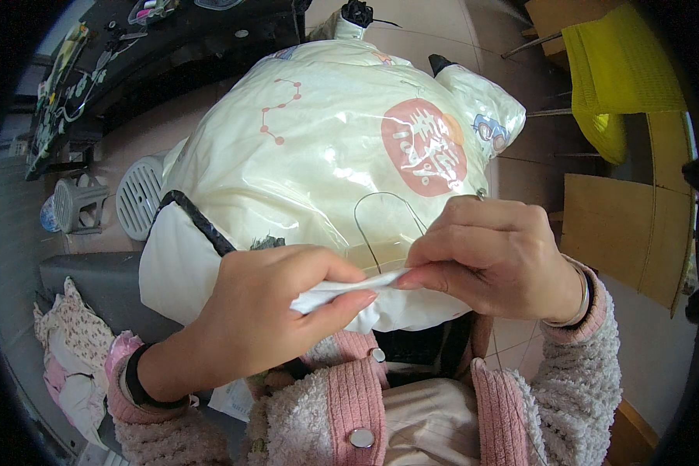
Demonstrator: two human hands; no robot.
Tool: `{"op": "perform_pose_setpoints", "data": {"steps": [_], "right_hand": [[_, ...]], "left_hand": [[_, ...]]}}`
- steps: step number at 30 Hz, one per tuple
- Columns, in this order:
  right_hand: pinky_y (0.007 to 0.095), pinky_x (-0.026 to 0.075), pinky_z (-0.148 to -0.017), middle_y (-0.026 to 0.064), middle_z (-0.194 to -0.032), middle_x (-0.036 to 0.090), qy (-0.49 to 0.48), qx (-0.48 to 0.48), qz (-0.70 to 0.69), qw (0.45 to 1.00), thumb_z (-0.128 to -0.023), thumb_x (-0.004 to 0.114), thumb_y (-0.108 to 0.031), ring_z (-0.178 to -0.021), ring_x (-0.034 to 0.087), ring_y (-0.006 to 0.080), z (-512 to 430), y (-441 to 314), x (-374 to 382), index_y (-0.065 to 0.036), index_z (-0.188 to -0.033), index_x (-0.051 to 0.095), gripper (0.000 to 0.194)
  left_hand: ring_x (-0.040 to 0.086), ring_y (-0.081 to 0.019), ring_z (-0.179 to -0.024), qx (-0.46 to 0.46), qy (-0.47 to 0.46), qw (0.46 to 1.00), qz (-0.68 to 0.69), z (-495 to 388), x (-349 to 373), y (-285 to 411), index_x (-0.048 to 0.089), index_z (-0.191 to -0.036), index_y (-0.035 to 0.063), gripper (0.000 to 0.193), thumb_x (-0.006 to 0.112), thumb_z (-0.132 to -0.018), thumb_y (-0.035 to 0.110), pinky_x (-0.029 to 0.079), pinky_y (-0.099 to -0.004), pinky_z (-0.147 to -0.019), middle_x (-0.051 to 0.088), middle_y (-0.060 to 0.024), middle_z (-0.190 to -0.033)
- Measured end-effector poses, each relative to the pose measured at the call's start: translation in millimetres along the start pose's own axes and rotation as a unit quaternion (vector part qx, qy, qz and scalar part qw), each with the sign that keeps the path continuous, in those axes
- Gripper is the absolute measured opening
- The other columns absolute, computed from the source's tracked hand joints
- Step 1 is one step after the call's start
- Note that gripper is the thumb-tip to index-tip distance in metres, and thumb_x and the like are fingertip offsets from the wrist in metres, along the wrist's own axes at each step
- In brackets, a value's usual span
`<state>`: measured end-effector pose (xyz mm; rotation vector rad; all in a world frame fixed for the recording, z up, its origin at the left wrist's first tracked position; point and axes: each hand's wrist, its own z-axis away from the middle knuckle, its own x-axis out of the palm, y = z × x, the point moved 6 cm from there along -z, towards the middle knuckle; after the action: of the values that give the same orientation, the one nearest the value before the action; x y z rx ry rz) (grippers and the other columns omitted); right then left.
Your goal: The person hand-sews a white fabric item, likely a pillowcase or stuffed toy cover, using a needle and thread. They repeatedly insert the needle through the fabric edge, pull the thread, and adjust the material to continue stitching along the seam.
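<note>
A large, puffy off-white fabric piece (303,169) with shiny, printed areas and black trim fills the space before me. My left hand (274,303) pinches a folded white cloth edge (320,294) between thumb and fingers. Close to it, my right hand (489,250) grips the same edge with thumb and forefinger. From between the hands a dark thread (358,218) rises in a loop across the shiny surface and runs back to my right fingers. Whether those fingers also hold a needle is hidden.
On the left stand a grey plastic stool (141,198) and a dark table (180,43) with tools and a clear box of spools (151,10). Crumpled clothes (76,355) lie on a grey seat. Cardboard (609,233) and a yellow cloth (623,64) are at the right.
</note>
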<state>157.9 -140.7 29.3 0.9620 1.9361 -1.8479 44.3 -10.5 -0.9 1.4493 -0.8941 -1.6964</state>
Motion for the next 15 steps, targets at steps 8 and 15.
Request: {"op": "perform_pose_setpoints", "data": {"steps": [8, 15], "right_hand": [[0.0283, 0.054, -0.064, 0.0094, -0.082, 0.066, -0.041, -0.18, -0.017, 0.983, -0.07, 0.071, -0.003, -0.072, 0.064, 0.0165, 34, -48, 6, 0.004, -0.09, 0.072, 0.021], [0.027, 0.056, -0.069, 0.0113, -0.088, 0.068, -0.126, -0.204, -0.061, 0.969, -0.073, 0.067, -0.001, -0.076, 0.066, 0.0168, 34, -59, 14, 0.004, -0.091, 0.073, 0.021]], "left_hand": [[0.05, -0.0095, -0.06, 0.388, 0.06, 0.895, -0.21, 44, 11, 38, 0.068, -0.096, 0.0009, 0.016, 0.064, -0.085, 0.012, 0.038, -0.0225, -0.053, 0.057, -0.0007, -0.079], [0.042, -0.0085, -0.057, 0.468, 0.085, 0.849, -0.229, 65, 13, 39, 0.066, -0.097, 0.0149, 0.017, 0.065, -0.08, 0.016, 0.032, -0.021, -0.051, 0.057, -0.0019, -0.079]]}}
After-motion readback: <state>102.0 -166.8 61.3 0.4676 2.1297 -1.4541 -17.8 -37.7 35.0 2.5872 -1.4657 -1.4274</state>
